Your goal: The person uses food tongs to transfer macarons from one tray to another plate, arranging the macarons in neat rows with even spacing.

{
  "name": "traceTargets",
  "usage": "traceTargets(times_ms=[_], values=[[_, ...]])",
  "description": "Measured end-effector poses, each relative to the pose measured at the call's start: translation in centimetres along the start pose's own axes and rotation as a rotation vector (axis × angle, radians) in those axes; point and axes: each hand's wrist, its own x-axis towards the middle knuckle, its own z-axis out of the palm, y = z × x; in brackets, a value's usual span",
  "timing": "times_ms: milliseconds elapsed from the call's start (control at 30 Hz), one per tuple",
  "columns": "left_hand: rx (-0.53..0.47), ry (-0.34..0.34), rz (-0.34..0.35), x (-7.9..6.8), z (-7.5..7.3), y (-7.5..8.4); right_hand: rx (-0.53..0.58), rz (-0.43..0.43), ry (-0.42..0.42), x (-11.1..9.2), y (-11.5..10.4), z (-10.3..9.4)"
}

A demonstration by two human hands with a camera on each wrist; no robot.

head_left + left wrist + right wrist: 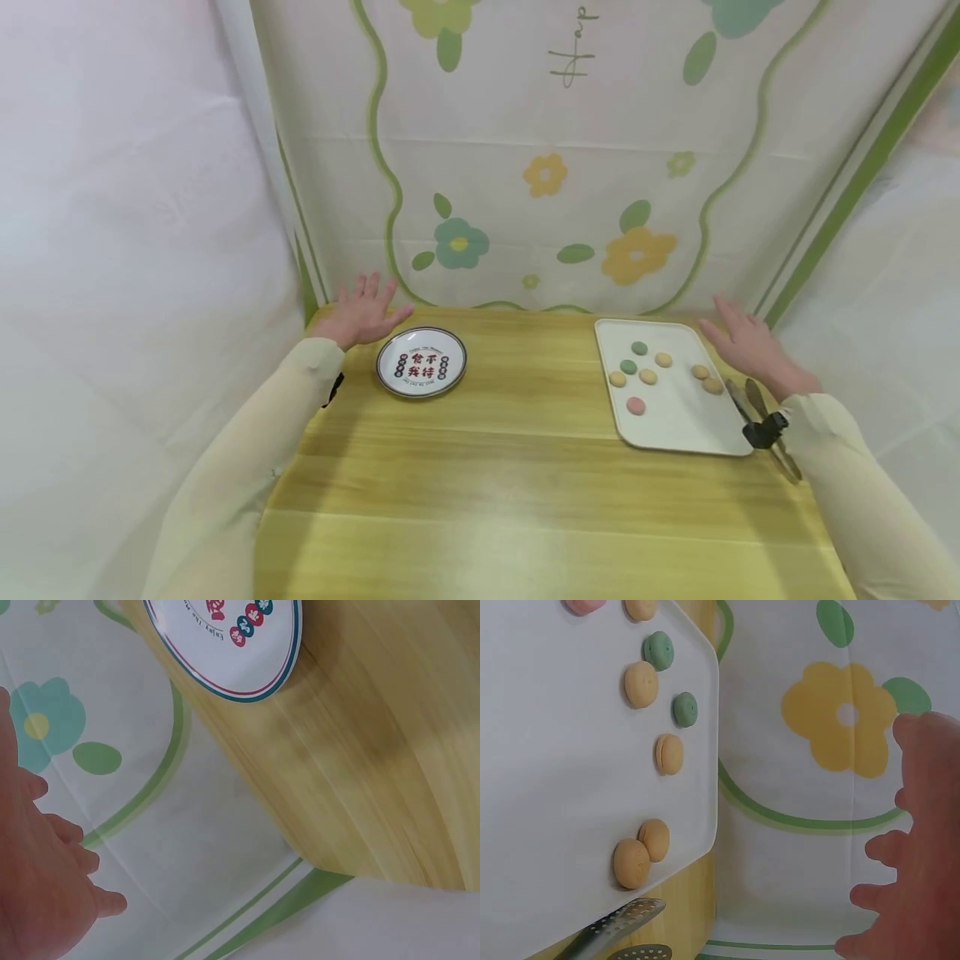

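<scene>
My left hand [362, 317] hovers with fingers spread by the upper left rim of a white plate [390, 367] bearing printed characters. In the left wrist view the hand [45, 877] holds nothing. Over the right edge of a white tray [682, 425], my right hand [761, 354] is raised, its fingers straight and apart. On the tray lie several macarons: tan ones [648, 377], green ones [639, 347] and a pink one [636, 406]. Metal tongs [611, 926] with perforated ends lie beside the tray, partly hidden by the right wrist in the head view.
Both things stand on a wooden table [510, 467], the plate at left and the tray at right. A flower-printed cloth [517, 108] hangs behind the table's far edge. White sheets [135, 250] hang along both sides.
</scene>
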Motion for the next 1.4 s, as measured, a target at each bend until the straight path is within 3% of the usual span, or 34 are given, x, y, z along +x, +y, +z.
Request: traceTargets(times_ms=[367,733,1167,1400], values=[[-0.054,0.037,0.007,-1.1,1.1,-0.2,0.063,0.018,-0.016,-1.9,0.4,0.9],[-0.059,0.041,0.023,-1.4,2.8,-0.4,0.097,0.034,0.013,-4.8,2.5,1.9],[-0.096,0.012,0.034,-1.9,4.7,-0.8,0.18,0.043,0.052,-7.5,4.4,3.0],[-0.092,0.002,0.035,-2.5,5.3,-0.9,0.105,0.109,0.02,-8.7,4.8,3.5]])
